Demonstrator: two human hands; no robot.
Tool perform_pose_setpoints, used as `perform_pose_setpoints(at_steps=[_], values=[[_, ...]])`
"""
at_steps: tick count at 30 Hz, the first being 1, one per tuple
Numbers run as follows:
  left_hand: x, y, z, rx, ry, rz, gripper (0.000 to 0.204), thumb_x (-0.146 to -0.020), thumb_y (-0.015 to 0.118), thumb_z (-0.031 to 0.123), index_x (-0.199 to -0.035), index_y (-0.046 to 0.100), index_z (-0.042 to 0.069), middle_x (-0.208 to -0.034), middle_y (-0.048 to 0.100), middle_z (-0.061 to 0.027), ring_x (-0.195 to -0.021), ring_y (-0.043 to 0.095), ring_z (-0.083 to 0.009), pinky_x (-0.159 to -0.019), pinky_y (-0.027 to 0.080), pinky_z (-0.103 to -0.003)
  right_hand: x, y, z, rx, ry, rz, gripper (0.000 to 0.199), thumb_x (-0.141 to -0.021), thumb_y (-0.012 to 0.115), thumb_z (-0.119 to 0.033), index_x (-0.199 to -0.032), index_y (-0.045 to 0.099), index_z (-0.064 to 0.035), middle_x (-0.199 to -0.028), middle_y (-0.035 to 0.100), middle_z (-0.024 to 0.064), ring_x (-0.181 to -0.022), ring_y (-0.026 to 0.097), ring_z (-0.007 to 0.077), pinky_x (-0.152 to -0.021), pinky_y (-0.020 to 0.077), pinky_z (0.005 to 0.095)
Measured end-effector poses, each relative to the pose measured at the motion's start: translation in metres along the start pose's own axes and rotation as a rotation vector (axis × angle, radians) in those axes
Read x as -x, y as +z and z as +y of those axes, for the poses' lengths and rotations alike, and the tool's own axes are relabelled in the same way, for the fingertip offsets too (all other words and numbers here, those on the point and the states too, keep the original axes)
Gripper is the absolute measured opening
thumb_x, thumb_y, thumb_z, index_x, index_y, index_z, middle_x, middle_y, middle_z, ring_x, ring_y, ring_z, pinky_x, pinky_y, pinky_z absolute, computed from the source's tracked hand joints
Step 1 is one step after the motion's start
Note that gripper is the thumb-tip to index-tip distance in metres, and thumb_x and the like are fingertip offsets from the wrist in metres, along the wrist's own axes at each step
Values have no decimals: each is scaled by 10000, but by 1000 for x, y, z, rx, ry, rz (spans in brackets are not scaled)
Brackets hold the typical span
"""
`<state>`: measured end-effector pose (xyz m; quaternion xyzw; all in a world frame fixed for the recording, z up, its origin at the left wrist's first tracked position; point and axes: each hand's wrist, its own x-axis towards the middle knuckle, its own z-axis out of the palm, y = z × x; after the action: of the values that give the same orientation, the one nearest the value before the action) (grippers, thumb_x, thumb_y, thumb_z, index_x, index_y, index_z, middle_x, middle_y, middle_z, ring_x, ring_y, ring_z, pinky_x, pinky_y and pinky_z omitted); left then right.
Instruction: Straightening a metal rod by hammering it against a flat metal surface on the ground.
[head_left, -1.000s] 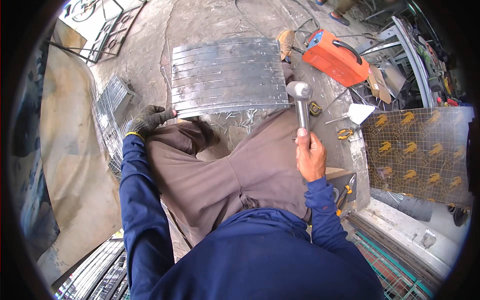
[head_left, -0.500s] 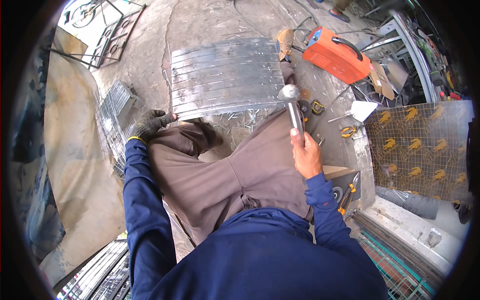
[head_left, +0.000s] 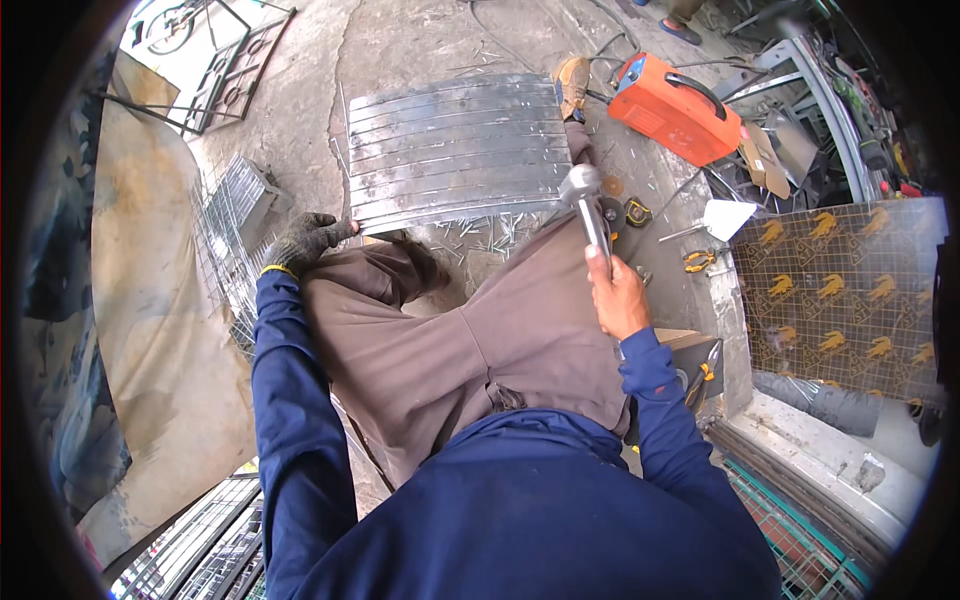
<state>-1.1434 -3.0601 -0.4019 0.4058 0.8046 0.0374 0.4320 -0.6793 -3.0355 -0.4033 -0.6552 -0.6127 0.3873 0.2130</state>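
Observation:
Flat grey metal strips (head_left: pixel 460 145) lie side by side like a panel in front of my knees. My left hand (head_left: pixel 308 242), in a dark knit glove with bare fingertips, is at the near left corner, its fingers closed on the end of the nearest metal strip (head_left: pixel 450 219). My bare right hand (head_left: pixel 620 298) grips a metal-shafted hammer (head_left: pixel 594 225) with its thumb along the handle. The rounded hammer head (head_left: pixel 579 184) is by the near right corner of the strips; whether it touches them I cannot tell.
Loose cut metal pieces (head_left: pixel 485 238) litter the floor between my legs. To the right are an orange welding machine (head_left: pixel 672 108), a tape measure (head_left: pixel 637 211), pliers (head_left: pixel 698 261) and a patterned sheet (head_left: pixel 835 295). A wire mesh (head_left: pixel 225 215) stands left. Another person's foot (head_left: pixel 680 31) shows far right.
The hammer and my right hand have shifted slightly, and the shaft leans a little more. My left hand stays at the strip's corner. The whole view has moved a little.

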Motion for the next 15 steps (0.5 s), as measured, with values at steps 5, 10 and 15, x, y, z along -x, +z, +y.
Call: perform_pose_setpoints(at_steps=[5,10,15], values=[[5,-1,-2,-16,-3,-13,736,-803,747,660,-1150,741,11,-1004,713,-95,-990,626,-201,-938,443,-347,12,-15,-29,-350,224,-98,566,-988,548,-609,-843,551,-62,-500,442,-10,-360,447,88,-337,356,271],[-2,-2,3,-66,-33,-59,726,-803,726,694,-1043,762,10,-917,712,-99,-909,637,-206,-872,468,-361,18,-16,-31,-398,187,-83,556,-994,552,-592,-851,546,-55,-507,446,-9,-370,453,86,-355,368,263],[-2,1,-5,-73,-10,4,739,-772,710,743,-879,741,12,-816,687,-114,-820,626,-226,-813,475,-390,19,-12,-38,-370,183,-105,551,-995,563,-578,-841,550,-49,-523,464,-9,-383,464,85,-363,365,261]])
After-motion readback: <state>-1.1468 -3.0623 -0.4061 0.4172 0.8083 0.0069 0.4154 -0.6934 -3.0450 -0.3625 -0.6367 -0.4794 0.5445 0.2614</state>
